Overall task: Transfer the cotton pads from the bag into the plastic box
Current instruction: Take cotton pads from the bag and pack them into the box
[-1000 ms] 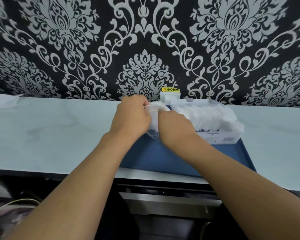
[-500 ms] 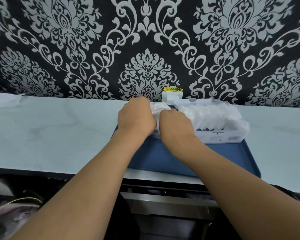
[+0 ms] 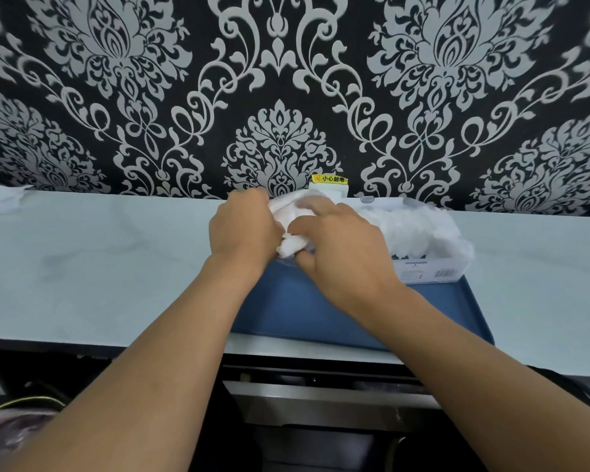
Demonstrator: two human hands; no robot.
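Observation:
Both my hands meet over a clear plastic bag (image 3: 288, 207) of white cotton pads (image 3: 291, 246) at the back of a blue tray (image 3: 297, 311). My left hand (image 3: 244, 229) grips the bag's left side with curled fingers. My right hand (image 3: 341, 240) grips the bag from the right, thumb under the bulging pads. Directly to the right stands the clear plastic box (image 3: 433, 272), heaped with white cotton pads (image 3: 419, 229). Most of the bag is hidden behind my hands.
The tray lies on a pale counter (image 3: 99, 267) against black-and-silver patterned wallpaper. A white socket with a yellow warning label (image 3: 329, 180) sits on the wall behind the bag. A white crumpled sheet (image 3: 0, 199) lies far left. A dark drawer front (image 3: 321, 396) is below the counter edge.
Both hands have stayed on the bag and squeezed it; more white padding now bulges out between them. The camera has drifted slightly, shifting the scene.

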